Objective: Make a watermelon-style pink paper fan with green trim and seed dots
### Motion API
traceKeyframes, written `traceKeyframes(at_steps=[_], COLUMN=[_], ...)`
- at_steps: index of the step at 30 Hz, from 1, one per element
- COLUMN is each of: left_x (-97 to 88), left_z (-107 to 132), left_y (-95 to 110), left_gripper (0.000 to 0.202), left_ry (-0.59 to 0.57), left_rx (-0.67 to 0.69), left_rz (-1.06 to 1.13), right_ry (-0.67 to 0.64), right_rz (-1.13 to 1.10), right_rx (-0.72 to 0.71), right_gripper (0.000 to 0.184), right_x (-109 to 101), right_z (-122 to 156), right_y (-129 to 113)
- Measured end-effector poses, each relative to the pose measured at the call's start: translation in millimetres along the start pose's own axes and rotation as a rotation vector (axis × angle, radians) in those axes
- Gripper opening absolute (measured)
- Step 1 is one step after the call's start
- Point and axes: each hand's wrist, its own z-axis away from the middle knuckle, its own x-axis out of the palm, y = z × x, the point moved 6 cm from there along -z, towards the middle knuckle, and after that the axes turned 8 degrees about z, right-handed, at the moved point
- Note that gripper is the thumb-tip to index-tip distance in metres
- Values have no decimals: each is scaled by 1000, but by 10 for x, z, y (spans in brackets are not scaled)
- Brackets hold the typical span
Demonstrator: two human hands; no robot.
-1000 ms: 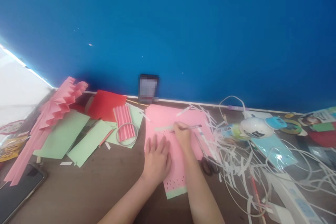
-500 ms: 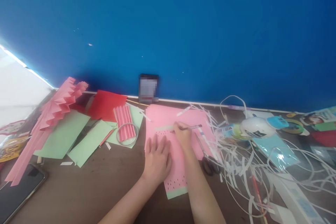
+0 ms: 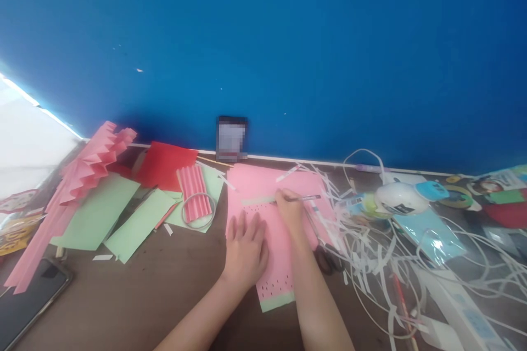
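My left hand (image 3: pixel 246 249) lies flat with spread fingers on a pink paper strip (image 3: pixel 276 263), pressing it to the table. Green bands edge the strip at its top and bottom, and small dark marks dot both ends. In my right hand (image 3: pixel 289 209) is a pen (image 3: pixel 307 198), gripped near its tip, which meets the strip just below the upper green band. Beneath lies a larger pink sheet (image 3: pixel 263 174). Dark-handled scissors (image 3: pixel 324 261) rest right of my right wrist, partly covered.
Green papers (image 3: pixel 134 225), a red sheet (image 3: pixel 167 167), a pleated pink piece (image 3: pixel 194 192) under a ring (image 3: pixel 213 209), and a phone (image 3: pixel 35 299) lie left. White paper scraps and cables (image 3: pixel 370 258), plus a white-and-blue bottle (image 3: pixel 405 197), crowd the right. A blue wall (image 3: pixel 263 55) rises behind.
My right hand has shifted slightly right along the dotted row with the pen. My left hand stays in place on the strip. The whole view has drifted slightly.
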Motion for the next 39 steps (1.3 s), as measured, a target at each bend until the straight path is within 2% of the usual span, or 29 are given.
traceKeyframes(at_steps=[39], left_x=[4], left_z=[-1], left_y=[-5], left_gripper=[39], left_ry=[0], left_rx=[3], left_rz=[4], right_ry=[29], right_rz=[48], right_rx=[-16], right_gripper=[30], right_x=[11], right_z=[8], right_y=[-8])
